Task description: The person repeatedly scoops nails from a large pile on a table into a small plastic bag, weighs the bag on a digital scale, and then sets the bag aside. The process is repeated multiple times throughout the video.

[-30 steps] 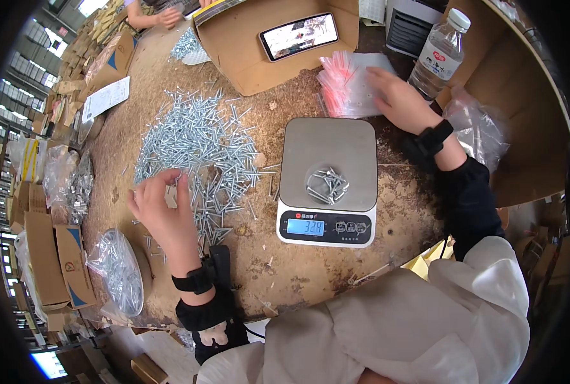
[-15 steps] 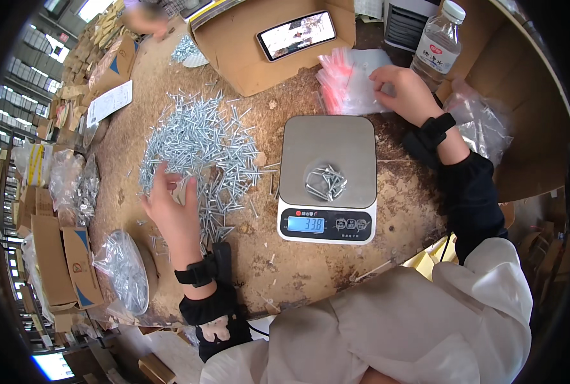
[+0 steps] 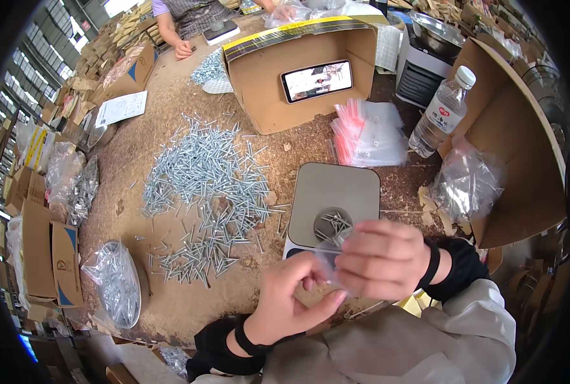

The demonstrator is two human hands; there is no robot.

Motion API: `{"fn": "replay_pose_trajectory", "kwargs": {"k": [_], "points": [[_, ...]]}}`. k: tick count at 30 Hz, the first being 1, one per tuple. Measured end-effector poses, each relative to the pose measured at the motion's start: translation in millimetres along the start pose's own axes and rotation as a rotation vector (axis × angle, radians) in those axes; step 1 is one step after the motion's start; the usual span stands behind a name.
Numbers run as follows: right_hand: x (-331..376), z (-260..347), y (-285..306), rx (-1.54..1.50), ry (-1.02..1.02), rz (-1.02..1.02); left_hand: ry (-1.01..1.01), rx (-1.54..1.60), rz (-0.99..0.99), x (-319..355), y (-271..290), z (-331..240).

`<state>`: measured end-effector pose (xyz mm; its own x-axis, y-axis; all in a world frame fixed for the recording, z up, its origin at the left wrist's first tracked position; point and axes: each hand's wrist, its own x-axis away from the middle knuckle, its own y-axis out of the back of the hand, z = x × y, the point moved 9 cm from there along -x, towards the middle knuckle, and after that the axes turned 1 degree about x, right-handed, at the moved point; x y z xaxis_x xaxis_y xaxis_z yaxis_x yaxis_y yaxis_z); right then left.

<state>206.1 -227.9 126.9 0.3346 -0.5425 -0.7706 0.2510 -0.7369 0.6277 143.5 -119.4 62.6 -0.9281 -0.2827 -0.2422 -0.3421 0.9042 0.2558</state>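
In front of the scale, my right hand (image 3: pixel 381 259) is closed on a small clear plastic bag (image 3: pixel 326 261), blurred by motion. My left hand (image 3: pixel 288 301) is beside the bag, thumb stretched out and apart from the curled fingers; whether a fingertip touches the plastic is unclear. Just beyond both hands stands the digital scale (image 3: pixel 336 182), with a small round dish (image 3: pixel 320 221) of screws (image 3: pixel 337 224) on its plate. My hands cover the scale's display. A large pile of loose silver screws (image 3: pixel 201 173) spreads over the table to the left.
Red-edged clear bags (image 3: pixel 371 134) lie behind the scale, near a water bottle (image 3: pixel 441 112). A phone (image 3: pixel 317 82) leans inside an open carton (image 3: pixel 259 112). Bagged screws (image 3: pixel 118 291) sit in a dish at left. Across the table, another person's hand (image 3: pixel 183 50) rests near more screws.
My right hand has come from the stack of bags to the scale's front with a bag. My left hand has left the screw pile and moved right beside it. The view has shifted.
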Motion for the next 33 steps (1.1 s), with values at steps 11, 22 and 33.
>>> {"fn": "replay_pose_trajectory", "kwargs": {"k": [11,22,33], "points": [[3.5,-0.5,-8.3,0.135,-0.066,0.019,0.041,0.113,-0.101,3.0,7.5,5.0],[2.6,-8.7,-15.4,-0.122,-0.121,0.107,0.23,0.308,0.106,5.1,-8.3,21.5],[7.2,7.3,-15.9,-0.158,-0.009,0.083,0.389,0.672,0.215,16.4,-26.4,30.8]]}}
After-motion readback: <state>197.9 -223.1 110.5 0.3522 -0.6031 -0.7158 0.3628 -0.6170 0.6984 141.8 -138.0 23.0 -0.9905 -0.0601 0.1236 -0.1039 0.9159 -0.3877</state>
